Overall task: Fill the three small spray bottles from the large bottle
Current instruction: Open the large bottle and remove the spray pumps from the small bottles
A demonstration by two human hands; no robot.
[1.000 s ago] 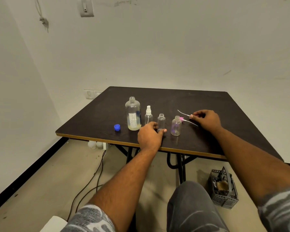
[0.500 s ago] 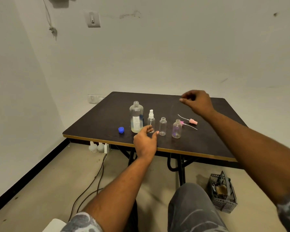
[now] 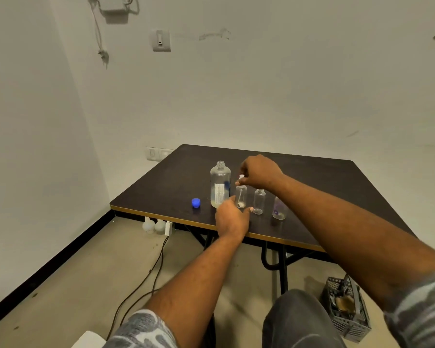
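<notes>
Uncapped large bottle [image 3: 220, 184] stands upright beside capped spray bottle [image 3: 241, 199], then two more small bottles [image 3: 259, 201].

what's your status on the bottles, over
Left hand holds small clear spray bottle; right hand pinches its white spray top. Large clear bottle uncapped, blue cap beside.

On bench [image 3: 324, 187], left to right: cap [image 3: 196, 202]; large bottle [image 3: 220, 184]; first small bottle [image 3: 241, 197]; second small bottle [image 3: 259, 200]; third small bottle [image 3: 279, 209]; basket [image 3: 347, 310] on floor, right

From my console I count one large bottle [image 3: 220, 183], three small spray bottles (capped one [image 3: 241, 197], middle one [image 3: 259, 200], purple-tinted one [image 3: 279, 210]), one blue cap [image 3: 196, 202], one table [image 3: 186, 172], one floor crate [image 3: 349, 320], and two hands: left hand [image 3: 232, 218], right hand [image 3: 260, 172].
</notes>
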